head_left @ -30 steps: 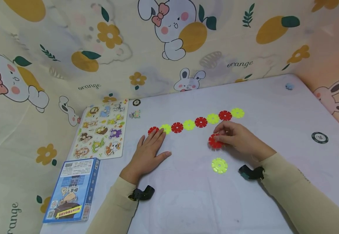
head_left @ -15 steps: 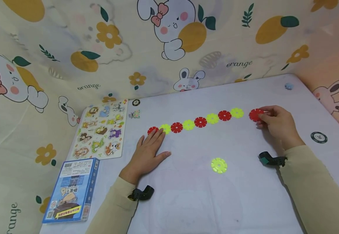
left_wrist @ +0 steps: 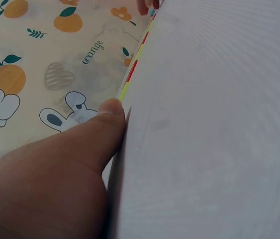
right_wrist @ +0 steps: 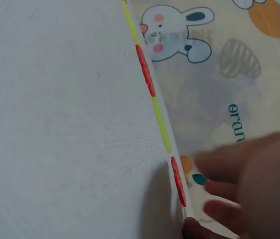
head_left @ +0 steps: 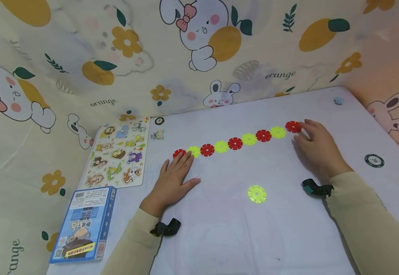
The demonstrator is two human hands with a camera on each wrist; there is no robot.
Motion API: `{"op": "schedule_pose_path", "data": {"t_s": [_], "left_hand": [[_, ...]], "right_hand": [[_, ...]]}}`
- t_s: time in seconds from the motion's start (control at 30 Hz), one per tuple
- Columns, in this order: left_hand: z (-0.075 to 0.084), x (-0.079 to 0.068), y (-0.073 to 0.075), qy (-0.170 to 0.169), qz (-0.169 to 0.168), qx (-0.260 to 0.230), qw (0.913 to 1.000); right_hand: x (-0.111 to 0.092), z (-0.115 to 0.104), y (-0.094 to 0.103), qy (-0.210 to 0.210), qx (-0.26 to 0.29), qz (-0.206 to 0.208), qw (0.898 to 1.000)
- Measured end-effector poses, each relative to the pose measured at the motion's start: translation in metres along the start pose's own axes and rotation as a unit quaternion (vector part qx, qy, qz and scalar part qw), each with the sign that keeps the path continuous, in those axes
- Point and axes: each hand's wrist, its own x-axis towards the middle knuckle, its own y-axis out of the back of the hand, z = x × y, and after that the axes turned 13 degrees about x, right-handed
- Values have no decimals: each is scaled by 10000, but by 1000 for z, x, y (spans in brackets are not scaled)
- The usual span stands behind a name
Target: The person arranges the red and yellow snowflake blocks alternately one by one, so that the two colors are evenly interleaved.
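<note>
A row of flower-shaped plastic discs, red and yellow-green by turns, runs across the white table. My left hand (head_left: 172, 185) lies flat, its fingertips over the red disc (head_left: 177, 154) at the left end and at the edge of the yellow-green disc (head_left: 195, 151) beside it. At the right end lies another red disc (head_left: 292, 126), flat on the table in the right wrist view. Right at its edge are the fingers of my right hand (head_left: 323, 149), loosely bent and not gripping it. A single yellow-green disc (head_left: 257, 194) lies apart, nearer the person.
On the left are an animal sticker sheet (head_left: 118, 152) and a blue box (head_left: 82, 225). Black round chips lie at the right (head_left: 374, 160) and back left (head_left: 159, 121). A small figure (head_left: 158, 134) and a blue trinket (head_left: 338, 101) stand farther back.
My right hand carried a red disc from the middle to the row's right end, set it beside the last yellow-green disc and let go. My left hand stayed in place.
</note>
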Motion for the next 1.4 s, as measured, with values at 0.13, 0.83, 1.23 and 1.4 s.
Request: {"op": "schedule_pose_path", "data": {"t_s": [0.13,0.83,1.23,1.4], "left_hand": [[0,0,-1,-19,33,-10,10000],[-1,1,-3,-17,57,23,10000],[-1,0,-2,-32,35,-9,10000],[0,0,0,-40,42,-14,10000]], "right_hand": [[2,4,-5,342,-890,-472,9943],[3,5,-10,477,-1729,-622,9818],[-4,-7,-7,498,-1109,-466,9915],[-8,-20,-7,448,154,-875,9950]]}}
